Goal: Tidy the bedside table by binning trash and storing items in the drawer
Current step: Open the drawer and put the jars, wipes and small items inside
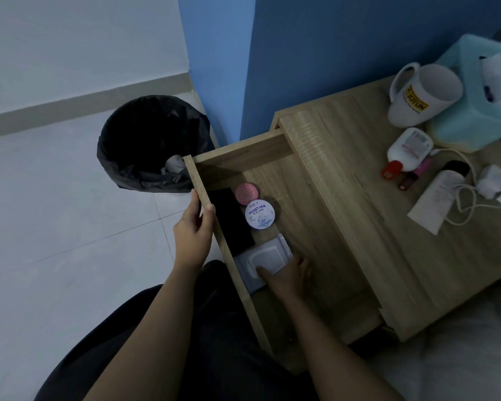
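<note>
The wooden drawer (310, 227) of the bedside table (388, 241) is pulled open. Inside lie a black flat object (229, 218), a pink round tin (246, 193), a white cream jar (260, 214) and a pack of wet wipes (268, 257). My left hand (193, 227) grips the drawer's front panel. My right hand (289, 273) rests inside the drawer with its fingers on the wipes pack. On the tabletop lie a white bottle with a red cap (407, 150), a white tube (434, 198), small lip products (411, 176) and a charger with cable (486, 183).
A bin with a black liner (145, 140) stands on the tiled floor left of the drawer, crumpled white trash inside. A white mug (425, 94) and a teal tissue box (475, 94) stand at the table's back. Blue wall behind. Bedding lies at lower right.
</note>
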